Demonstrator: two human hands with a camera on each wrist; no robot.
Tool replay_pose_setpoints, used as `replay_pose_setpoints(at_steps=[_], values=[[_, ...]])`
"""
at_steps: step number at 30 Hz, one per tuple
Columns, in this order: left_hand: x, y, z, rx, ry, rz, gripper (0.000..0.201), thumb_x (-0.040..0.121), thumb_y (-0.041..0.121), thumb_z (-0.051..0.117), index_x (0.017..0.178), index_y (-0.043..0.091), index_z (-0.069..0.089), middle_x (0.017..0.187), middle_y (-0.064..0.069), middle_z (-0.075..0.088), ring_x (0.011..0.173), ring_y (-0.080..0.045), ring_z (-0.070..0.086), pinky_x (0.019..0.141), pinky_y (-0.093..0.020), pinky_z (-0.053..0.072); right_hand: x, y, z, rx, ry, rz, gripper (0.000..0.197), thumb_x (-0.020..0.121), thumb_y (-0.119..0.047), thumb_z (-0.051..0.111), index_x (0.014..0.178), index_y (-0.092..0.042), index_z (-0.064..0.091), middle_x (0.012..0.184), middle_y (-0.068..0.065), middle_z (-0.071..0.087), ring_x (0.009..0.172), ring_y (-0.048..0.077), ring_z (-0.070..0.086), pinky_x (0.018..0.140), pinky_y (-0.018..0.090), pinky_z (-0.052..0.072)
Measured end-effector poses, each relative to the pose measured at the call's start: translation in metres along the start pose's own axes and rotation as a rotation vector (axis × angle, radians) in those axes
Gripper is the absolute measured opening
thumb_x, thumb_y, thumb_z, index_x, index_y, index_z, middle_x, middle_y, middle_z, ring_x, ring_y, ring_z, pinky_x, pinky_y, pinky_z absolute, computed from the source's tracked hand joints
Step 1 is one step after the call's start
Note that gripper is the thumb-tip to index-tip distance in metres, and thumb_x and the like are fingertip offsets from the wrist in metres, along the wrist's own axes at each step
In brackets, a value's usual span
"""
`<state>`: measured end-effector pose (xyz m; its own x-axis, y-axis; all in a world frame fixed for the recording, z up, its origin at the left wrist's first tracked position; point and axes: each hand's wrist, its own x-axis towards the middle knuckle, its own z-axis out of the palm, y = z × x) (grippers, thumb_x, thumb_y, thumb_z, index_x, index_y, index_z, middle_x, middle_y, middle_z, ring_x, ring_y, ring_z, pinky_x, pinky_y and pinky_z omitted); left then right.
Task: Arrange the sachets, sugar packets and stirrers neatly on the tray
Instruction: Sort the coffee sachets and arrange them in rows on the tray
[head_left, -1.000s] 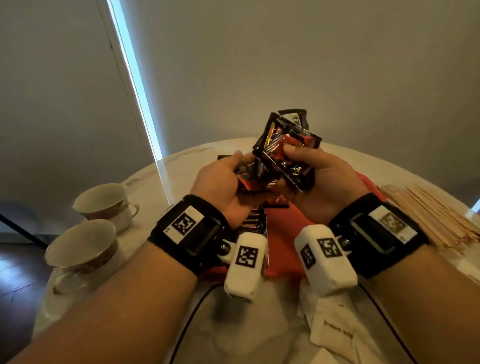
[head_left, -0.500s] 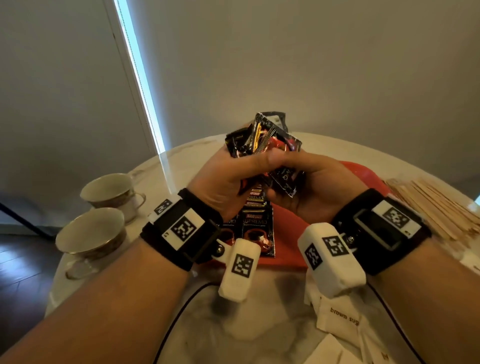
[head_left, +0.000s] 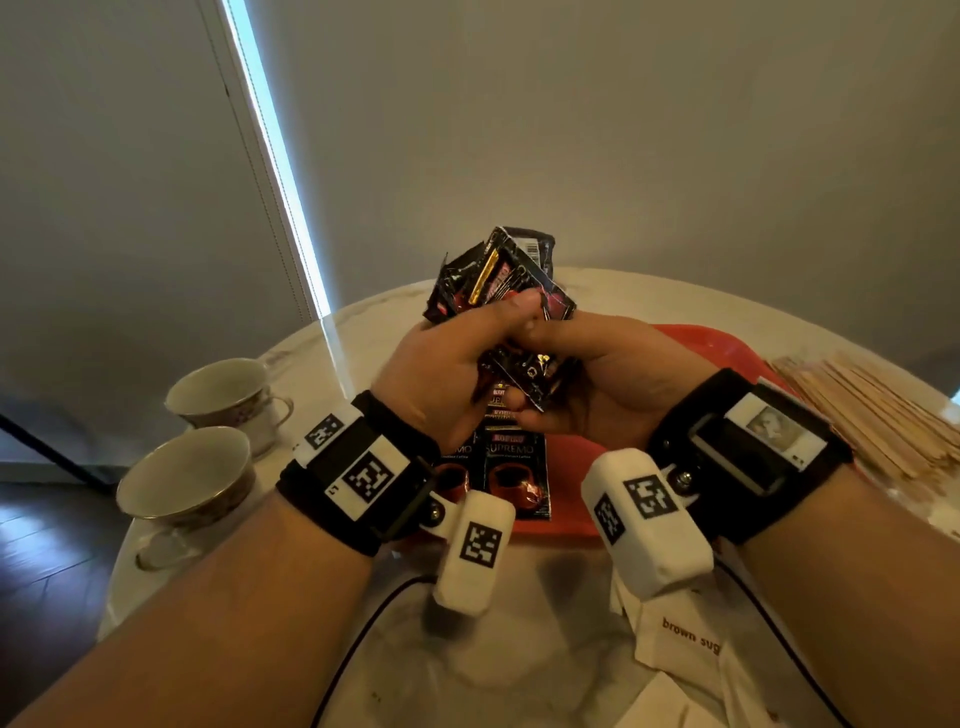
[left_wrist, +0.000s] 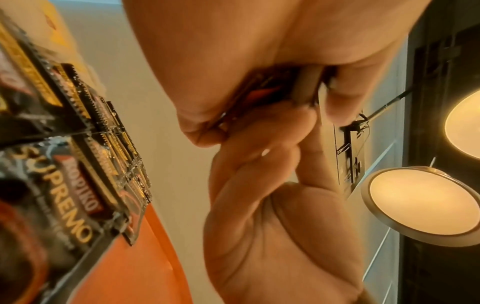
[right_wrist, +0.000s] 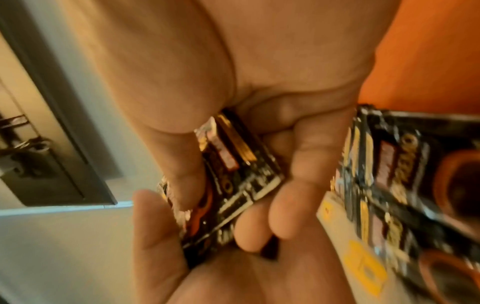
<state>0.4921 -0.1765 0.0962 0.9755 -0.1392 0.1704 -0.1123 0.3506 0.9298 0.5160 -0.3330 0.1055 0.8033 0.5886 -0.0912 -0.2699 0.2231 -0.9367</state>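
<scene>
Head view: both hands around sachets

The sachets on the tray read "SUPREMO"; a white packet reads "brown sug"

Bare forearms, no sleeves. Left wrist: wide black fabric wrist strap with white rectangular plates printed with black square fiducial codes. Right wrist: matching black fabric strap, black buckle frame, white plate with faded code. Rounded white plastic camera pod hangs under the left strap, bigger white pod under the right, both code-marked, silver screws at mounts, thin black cables trailing.
</scene>
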Motion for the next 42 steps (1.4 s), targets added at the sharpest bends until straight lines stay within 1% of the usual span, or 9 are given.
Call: replay_pose_setpoints(at_steps=[3,8,17,21,26,30,33,37,42], values=[[0.000,0.001,0.004,-0.032,0.158,-0.031,0.020,0.093,0.012,0.067,0.107,-0.002,0.072,0.089,-0.015,0.075,0.086,-0.039,0.069,0.067,-0.040,0.057,0.006,-0.001,-0.004,-0.111,0.049,0.003,0.054,0.075,-0.029,0.078,0.125,-0.011,0.067,0.108,0.019,0.071,0.071,0.021,0.065,0.058,0.028,0.058],[0.002,0.005,0.004,-0.050,0.242,-0.058,0.009,0.095,0.004,0.064,0.097,0.000,0.072,0.078,-0.012,0.077,0.067,-0.024,0.076,0.053,-0.032,0.060,0.012,0.006,-0.009,-0.158,0.187,-0.094,0.058,0.070,-0.019,0.083,0.123,-0.010,0.063,0.098,0.013,0.073,0.063,0.017,0.064,0.053,0.025,0.054],[0.007,-0.001,-0.004,-0.030,0.300,-0.115,0.018,0.088,-0.006,0.067,0.105,-0.001,0.066,0.075,-0.007,0.076,0.073,-0.023,0.076,0.061,-0.033,0.062,0.007,0.013,-0.028,0.013,0.335,-0.220,0.038,0.069,-0.008,0.076,0.107,-0.007,0.068,0.090,0.010,0.069,0.070,0.016,0.059,0.056,0.023,0.053],[0.006,0.001,-0.005,-0.046,0.259,-0.165,0.022,0.086,0.001,0.068,0.107,0.002,0.067,0.093,-0.012,0.074,0.089,-0.030,0.073,0.084,-0.048,0.059,0.008,0.018,-0.024,0.051,0.303,-0.224,0.040,0.069,-0.009,0.071,0.109,-0.003,0.069,0.094,0.014,0.066,0.074,0.018,0.056,0.058,0.024,0.054],[0.002,0.006,-0.008,-0.033,0.281,-0.164,0.014,0.088,0.006,0.068,0.102,0.007,0.065,0.093,-0.011,0.072,0.084,-0.029,0.074,0.068,-0.040,0.060,0.005,0.021,-0.022,0.021,0.391,-0.242,0.004,0.087,-0.004,0.064,0.091,-0.003,0.065,0.082,0.010,0.064,0.071,0.021,0.055,0.061,0.030,0.055],[-0.003,0.000,-0.009,0.097,0.170,-0.145,0.019,0.087,-0.005,0.067,0.104,0.005,0.068,0.092,-0.012,0.075,0.083,-0.025,0.075,0.071,-0.038,0.063,0.003,0.019,-0.024,-0.103,0.445,-0.255,0.026,0.088,-0.012,0.073,0.107,0.005,0.067,0.103,0.025,0.069,0.091,0.035,0.062,0.086,0.052,0.058],[-0.007,-0.001,-0.005,0.150,0.086,-0.123,0.024,0.086,-0.011,0.065,0.102,0.007,0.071,0.095,-0.014,0.077,0.088,-0.029,0.076,0.080,-0.043,0.063,0.001,0.019,-0.022,-0.113,0.426,-0.272,0.026,0.089,-0.011,0.072,0.112,0.001,0.068,0.109,0.028,0.071,0.090,0.034,0.067,0.081,0.048,0.061],[-0.008,0.001,-0.009,0.133,0.060,-0.128,0.028,0.085,-0.015,0.062,0.098,0.008,0.071,0.090,-0.013,0.078,0.084,-0.028,0.077,0.073,-0.039,0.064,0.001,0.018,-0.022,-0.079,0.398,-0.280,0.027,0.088,-0.004,0.069,0.115,-0.003,0.069,0.114,0.024,0.072,0.094,0.033,0.070,0.077,0.045,0.060],[-0.007,-0.002,-0.011,0.126,0.082,-0.135,0.028,0.085,-0.016,0.063,0.099,0.007,0.069,0.088,-0.010,0.078,0.080,-0.024,0.077,0.068,-0.035,0.063,0.002,0.018,-0.020,0.010,0.437,-0.245,0.033,0.094,-0.022,0.067,0.119,0.000,0.068,0.117,0.022,0.072,0.109,0.041,0.069,0.090,0.054,0.059]])
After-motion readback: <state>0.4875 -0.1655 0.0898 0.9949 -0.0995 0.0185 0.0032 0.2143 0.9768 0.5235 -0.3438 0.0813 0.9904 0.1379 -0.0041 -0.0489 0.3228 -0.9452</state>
